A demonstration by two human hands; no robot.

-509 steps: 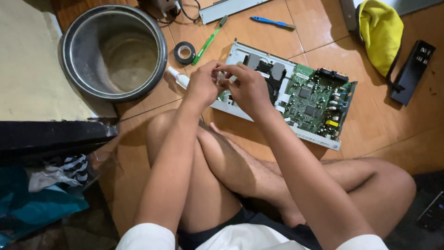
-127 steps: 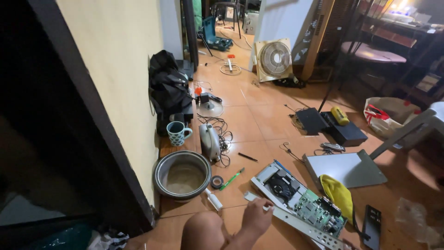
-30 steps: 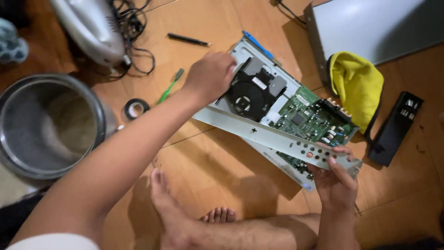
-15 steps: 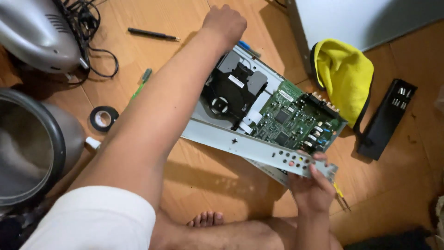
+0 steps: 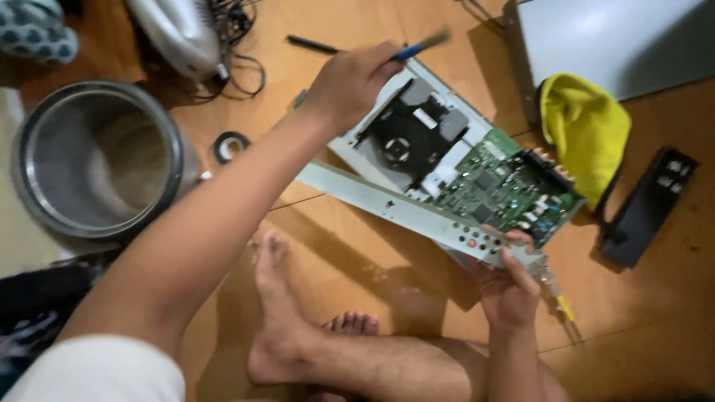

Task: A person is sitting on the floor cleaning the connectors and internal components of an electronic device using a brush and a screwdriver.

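An opened disc player chassis [image 5: 395,205] lies tilted on the wooden floor, with a black disc drive [image 5: 406,138] and a green circuit board [image 5: 506,186] exposed. My left hand [image 5: 350,82] reaches across over the far edge of the chassis and holds a blue-handled tool [image 5: 418,47], blurred at its tip. My right hand [image 5: 510,286] grips the near right corner of the chassis by its grey front strip and lifts that end slightly off the floor.
A yellow cloth [image 5: 588,126] lies against a grey metal cover [image 5: 611,37] at the top right, a black panel [image 5: 648,205] beside it. A steel pot [image 5: 97,156], tape roll [image 5: 231,145], black pen [image 5: 313,45] and grey appliance with cables [image 5: 179,30] sit left. My bare foot [image 5: 279,298] rests below the chassis.
My left hand has picked up the blue-handled tool from behind the chassis and now holds it raised. My right hand keeps its grip on the chassis corner.
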